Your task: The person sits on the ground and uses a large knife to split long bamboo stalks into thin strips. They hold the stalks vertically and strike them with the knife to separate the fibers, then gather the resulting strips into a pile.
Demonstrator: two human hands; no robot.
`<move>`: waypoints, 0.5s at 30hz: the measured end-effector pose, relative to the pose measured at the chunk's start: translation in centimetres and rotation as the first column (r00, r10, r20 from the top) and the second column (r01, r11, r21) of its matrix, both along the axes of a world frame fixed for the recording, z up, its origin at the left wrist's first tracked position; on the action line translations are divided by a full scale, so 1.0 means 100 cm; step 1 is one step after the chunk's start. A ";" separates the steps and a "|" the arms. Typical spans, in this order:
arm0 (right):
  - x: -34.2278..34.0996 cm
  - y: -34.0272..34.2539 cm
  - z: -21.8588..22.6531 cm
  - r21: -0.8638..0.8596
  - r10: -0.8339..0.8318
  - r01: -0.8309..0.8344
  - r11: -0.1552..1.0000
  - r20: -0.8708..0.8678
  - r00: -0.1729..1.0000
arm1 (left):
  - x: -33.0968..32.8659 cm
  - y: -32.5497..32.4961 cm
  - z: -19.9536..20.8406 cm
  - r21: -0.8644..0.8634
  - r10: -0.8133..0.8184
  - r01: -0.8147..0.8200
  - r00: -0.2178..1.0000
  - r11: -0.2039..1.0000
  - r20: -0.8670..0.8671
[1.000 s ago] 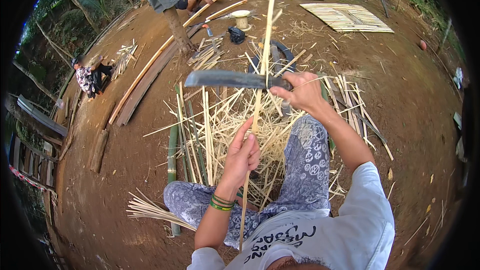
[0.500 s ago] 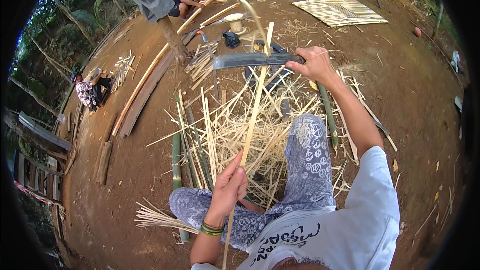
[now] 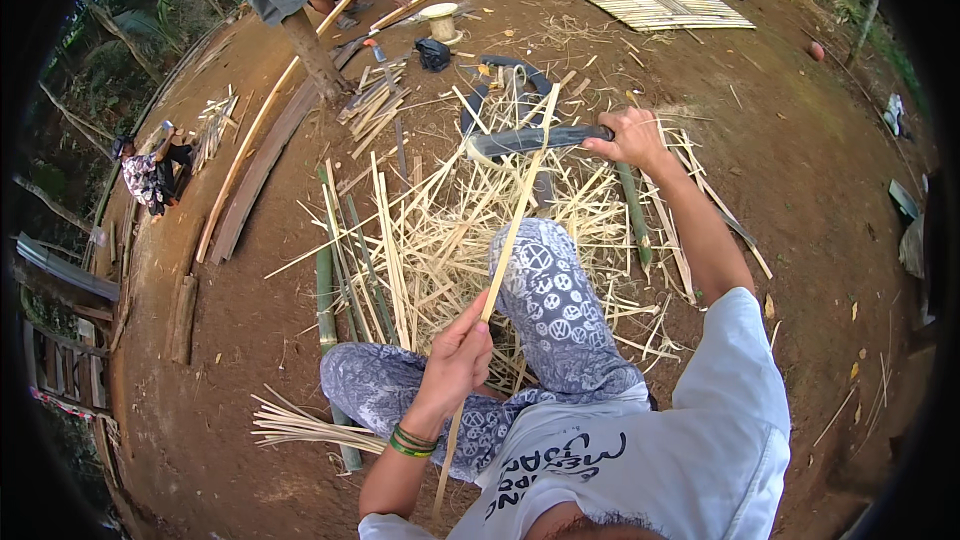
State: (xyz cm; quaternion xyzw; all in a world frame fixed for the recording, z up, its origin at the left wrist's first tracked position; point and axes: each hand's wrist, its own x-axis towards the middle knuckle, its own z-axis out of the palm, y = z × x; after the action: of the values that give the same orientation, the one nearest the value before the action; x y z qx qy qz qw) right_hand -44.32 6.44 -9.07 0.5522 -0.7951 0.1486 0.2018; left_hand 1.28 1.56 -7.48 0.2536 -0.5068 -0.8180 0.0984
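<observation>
Fingers closed, my left hand grips a long, pale bamboo strip above my lap. The strip slants up and away to the right, and its lower end passes below my hand. My right hand is wrapped round the dark handle of a machete. Its blade lies across the strip's upper part, pointing left. A pale curl shows at the blade's far end. Under the strip, a heap of bamboo shavings and slivers covers the ground by my bent legs.
Green bamboo poles flank the heap. A bundle of thin strips lies by my left knee. Beyond are a black bag, a pale spool and a woven bamboo panel. Another person stands close at upper left; two others crouch farther off.
My right hand has brought the machete nearer along the strip, and the long shaving that rose above the blade is gone. My right knee has moved inward. The view has shifted slightly.
</observation>
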 end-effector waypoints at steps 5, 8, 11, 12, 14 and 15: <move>0.012 0.010 0.005 -0.018 -0.019 0.020 1.000 0.032 0.999 | -0.002 0.007 0.004 0.031 -0.019 0.017 0.999 0.999 0.042; 0.045 0.011 0.014 0.016 -0.154 0.153 0.988 0.112 0.982 | -0.005 0.007 -0.003 0.150 -0.008 0.004 1.000 0.989 0.028; 0.057 0.014 0.014 -0.027 -0.196 0.206 0.978 0.203 0.959 | -0.021 0.004 -0.011 0.186 -0.018 0.016 1.000 0.982 0.013; 0.057 0.014 0.009 -0.074 -0.202 0.221 0.972 0.210 0.957 | -0.029 0.004 -0.013 0.193 -0.011 0.010 1.000 0.981 0.001; 0.070 0.015 0.002 -0.082 -0.099 0.121 0.989 0.239 0.966 | -0.044 0.005 -0.018 0.149 0.043 -0.037 0.998 0.988 -0.036; 0.084 0.016 0.004 -0.035 -0.090 0.104 0.994 0.283 0.955 | -0.052 0.004 -0.018 0.124 0.062 -0.056 0.997 0.991 -0.043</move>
State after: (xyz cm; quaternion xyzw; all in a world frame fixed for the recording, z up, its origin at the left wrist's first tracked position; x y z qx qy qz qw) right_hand -35.89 8.08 -8.71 0.4809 -0.8379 0.2348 0.1076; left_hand -3.88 1.95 -9.29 0.2546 -0.4455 -0.8501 0.1186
